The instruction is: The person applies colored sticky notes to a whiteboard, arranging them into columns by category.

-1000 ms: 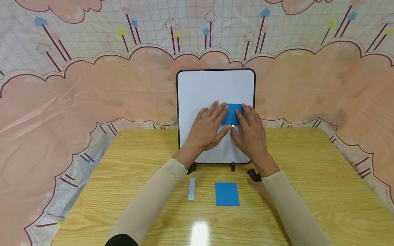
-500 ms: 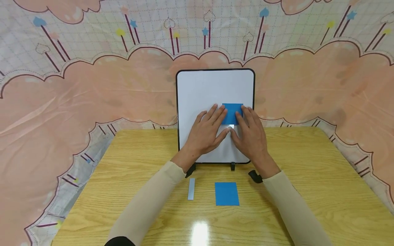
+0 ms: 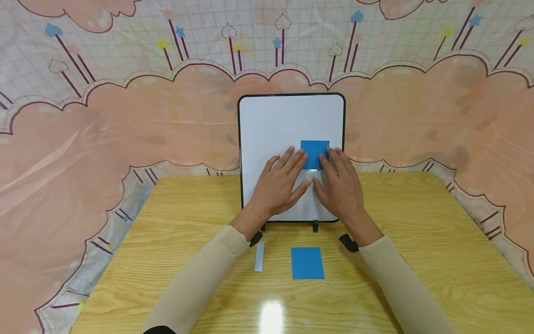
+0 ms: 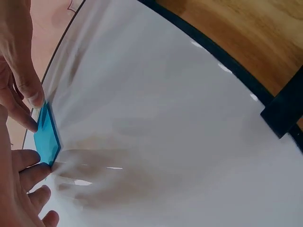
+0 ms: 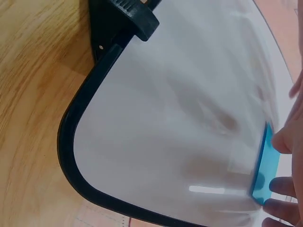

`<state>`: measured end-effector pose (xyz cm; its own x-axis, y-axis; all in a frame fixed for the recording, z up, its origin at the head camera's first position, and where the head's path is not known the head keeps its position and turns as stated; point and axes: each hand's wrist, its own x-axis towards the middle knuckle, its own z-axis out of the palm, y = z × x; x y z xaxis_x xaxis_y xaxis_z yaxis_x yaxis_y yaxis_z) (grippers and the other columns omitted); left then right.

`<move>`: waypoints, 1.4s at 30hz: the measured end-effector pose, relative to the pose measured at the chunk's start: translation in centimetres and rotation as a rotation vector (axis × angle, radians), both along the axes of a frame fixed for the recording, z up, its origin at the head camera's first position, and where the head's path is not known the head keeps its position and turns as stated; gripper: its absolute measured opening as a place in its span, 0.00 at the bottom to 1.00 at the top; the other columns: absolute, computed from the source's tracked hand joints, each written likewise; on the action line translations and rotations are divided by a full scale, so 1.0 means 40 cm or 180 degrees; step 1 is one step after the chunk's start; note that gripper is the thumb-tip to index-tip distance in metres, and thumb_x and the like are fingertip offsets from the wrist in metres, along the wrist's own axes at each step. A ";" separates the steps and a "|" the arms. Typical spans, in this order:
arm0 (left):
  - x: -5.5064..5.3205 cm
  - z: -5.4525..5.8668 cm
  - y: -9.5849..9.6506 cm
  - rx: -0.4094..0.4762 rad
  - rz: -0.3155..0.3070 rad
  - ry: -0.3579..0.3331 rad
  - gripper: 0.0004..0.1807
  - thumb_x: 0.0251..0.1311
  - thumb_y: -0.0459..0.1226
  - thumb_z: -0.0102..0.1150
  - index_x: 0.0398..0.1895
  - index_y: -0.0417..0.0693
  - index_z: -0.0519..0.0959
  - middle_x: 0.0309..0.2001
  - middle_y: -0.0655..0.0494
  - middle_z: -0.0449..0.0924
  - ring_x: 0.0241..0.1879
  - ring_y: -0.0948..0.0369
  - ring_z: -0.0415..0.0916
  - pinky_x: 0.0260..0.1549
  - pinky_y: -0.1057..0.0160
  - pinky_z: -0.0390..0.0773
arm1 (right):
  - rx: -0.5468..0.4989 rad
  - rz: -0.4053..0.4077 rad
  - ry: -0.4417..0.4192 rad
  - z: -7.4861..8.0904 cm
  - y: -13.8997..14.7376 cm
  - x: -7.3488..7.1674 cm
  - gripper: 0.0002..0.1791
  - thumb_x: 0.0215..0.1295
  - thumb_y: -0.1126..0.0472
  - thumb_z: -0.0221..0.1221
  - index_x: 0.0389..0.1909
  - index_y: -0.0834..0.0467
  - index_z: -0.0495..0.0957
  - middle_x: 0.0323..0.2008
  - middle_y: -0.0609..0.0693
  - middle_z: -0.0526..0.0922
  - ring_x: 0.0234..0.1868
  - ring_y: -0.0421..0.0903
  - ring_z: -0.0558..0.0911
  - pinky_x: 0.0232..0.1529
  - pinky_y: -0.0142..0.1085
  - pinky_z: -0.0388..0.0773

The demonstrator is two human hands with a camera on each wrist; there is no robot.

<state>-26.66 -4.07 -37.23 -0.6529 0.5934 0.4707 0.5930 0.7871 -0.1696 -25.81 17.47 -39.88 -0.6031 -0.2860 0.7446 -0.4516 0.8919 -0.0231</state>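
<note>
A blue square sheet (image 3: 314, 147) lies flat against the right part of an upright whiteboard (image 3: 271, 118) with a black frame. My left hand (image 3: 278, 183) touches the sheet's left edge with its fingertips, fingers extended. At the opposite edge, the index fingertip of my right hand (image 3: 343, 188) overlaps the sheet, and its other fingers reach up beside it. Both thumbs point inward below the sheet, a small gap apart. The left wrist view shows the blue sheet (image 4: 47, 139) edge-on between the two hands; in the right wrist view the sheet (image 5: 266, 165) sits by the right fingers.
On the wooden table (image 3: 187, 204), in front of the board, lie a second blue square (image 3: 308, 263) and a narrow pale strip (image 3: 259, 256). Black stand feet (image 3: 348, 242) stick out under the board. A patterned cloth (image 3: 179, 116) hangs behind the table.
Both hands have slid slightly down along the blue sheet, so more of its upper part shows. The sheet stays in place on the board; the square and strip on the table have not moved.
</note>
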 end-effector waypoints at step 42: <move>0.172 -0.085 -0.083 0.0397 -0.0360 -0.0593 0.30 0.80 0.58 0.48 0.73 0.51 0.77 0.71 0.54 0.77 0.74 0.53 0.69 0.69 0.48 0.70 | 0.0081 0.0527 -0.0517 -0.078 0.019 0.139 0.33 0.64 0.53 0.70 0.67 0.65 0.78 0.69 0.63 0.76 0.73 0.63 0.71 0.74 0.60 0.67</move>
<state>-19.80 -7.39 -40.62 -0.6681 0.6125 0.4225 0.6905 0.7220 0.0452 -20.23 18.22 -43.00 -0.6578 -0.4084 0.6329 -0.5839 0.8072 -0.0861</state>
